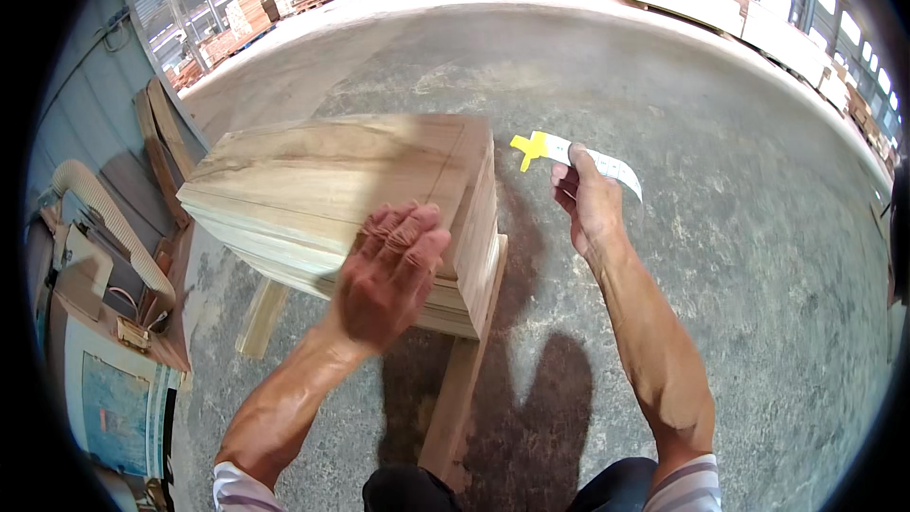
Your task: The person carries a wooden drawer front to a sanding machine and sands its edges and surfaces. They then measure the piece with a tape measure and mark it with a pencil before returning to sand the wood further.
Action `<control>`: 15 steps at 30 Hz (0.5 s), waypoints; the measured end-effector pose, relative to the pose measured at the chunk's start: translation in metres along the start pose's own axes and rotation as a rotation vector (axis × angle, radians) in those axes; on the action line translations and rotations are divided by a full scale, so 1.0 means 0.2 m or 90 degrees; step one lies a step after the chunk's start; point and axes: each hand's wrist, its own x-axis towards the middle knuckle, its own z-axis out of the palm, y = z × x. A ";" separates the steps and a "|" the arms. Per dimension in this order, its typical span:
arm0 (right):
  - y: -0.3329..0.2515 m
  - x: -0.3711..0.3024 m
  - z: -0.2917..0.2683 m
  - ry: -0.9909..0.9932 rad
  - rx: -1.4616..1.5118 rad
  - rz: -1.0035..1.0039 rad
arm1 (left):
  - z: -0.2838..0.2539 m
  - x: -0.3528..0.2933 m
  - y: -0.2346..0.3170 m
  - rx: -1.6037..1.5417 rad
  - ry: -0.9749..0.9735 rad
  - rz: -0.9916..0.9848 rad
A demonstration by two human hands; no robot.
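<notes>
A stack of pale wooden boards point(313, 161) stands just ahead of me, raised on wooden bearers. My left hand point(393, 265) is laid over its near right part, knuckles up, fingers stretched forward with nothing visible in them. Part of the stack's side is hidden behind that hand. To the right of the boards, in the air above the floor, my right hand point(590, 199) pinches a curved white paper strip point(614, 169) between thumb and fingers. Yellow pieces that look like tape point(528, 148) stick out from the strip's left end, apart from the wood.
A long wooden bearer point(453, 417) runs from under the stack toward my feet; a shorter bearer point(263, 318) shows at left. Left of these stands a machine point(114, 408) with a ribbed hose point(114, 218). Timber piles point(682, 0) line the far side of the concrete floor.
</notes>
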 end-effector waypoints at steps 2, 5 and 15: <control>0.01 -0.03 -0.01 -0.031 -0.009 0.018 | -0.04 0.02 -0.01 0.008 0.007 -0.004; 0.01 -0.07 0.04 -0.039 -0.034 0.039 | -0.10 0.09 0.00 -0.001 0.007 -0.008; 0.15 -0.15 0.29 -0.123 -0.053 0.048 | -0.11 0.08 0.00 -0.005 0.005 0.012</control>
